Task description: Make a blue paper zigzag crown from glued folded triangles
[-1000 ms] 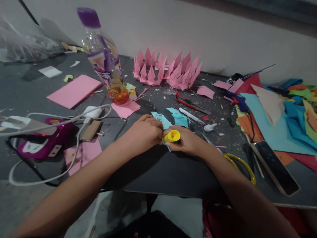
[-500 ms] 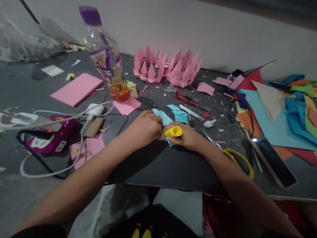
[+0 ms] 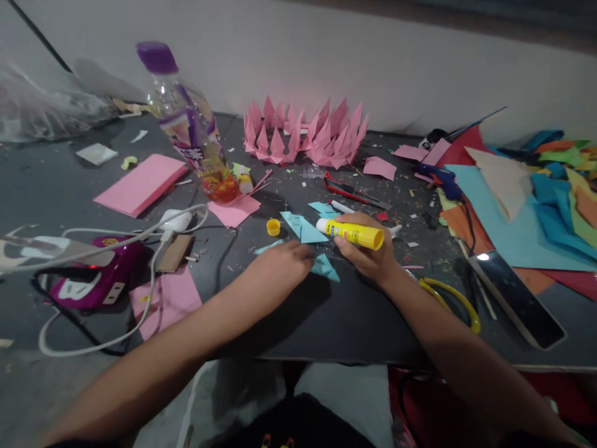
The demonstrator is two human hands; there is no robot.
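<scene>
My right hand (image 3: 368,252) is closed around a yellow glue stick (image 3: 354,234), whose white uncapped end points left over the light blue folded paper. Low over the table, my left hand (image 3: 291,261) has its fingers curled down onto a small folded blue paper piece (image 3: 325,267); the fingertips are partly hidden. Just beyond it lies another folded blue piece (image 3: 303,228), and more blue paper (image 3: 321,210) sits behind the glue stick. The yellow glue cap (image 3: 273,228) stands on the table, left of the blue pieces.
Pink folded paper crowns (image 3: 280,140) stand at the back. A drink bottle (image 3: 191,137) and a purple power strip (image 3: 93,280) with cables are on the left. A red cutter (image 3: 347,188), yellow-handled scissors (image 3: 473,314), a phone (image 3: 517,302) and coloured paper (image 3: 489,211) lie right.
My right hand has moved right and up with the glue stick, which has turned to lie sideways. The yellow cap now shows on the table, clear of my left hand.
</scene>
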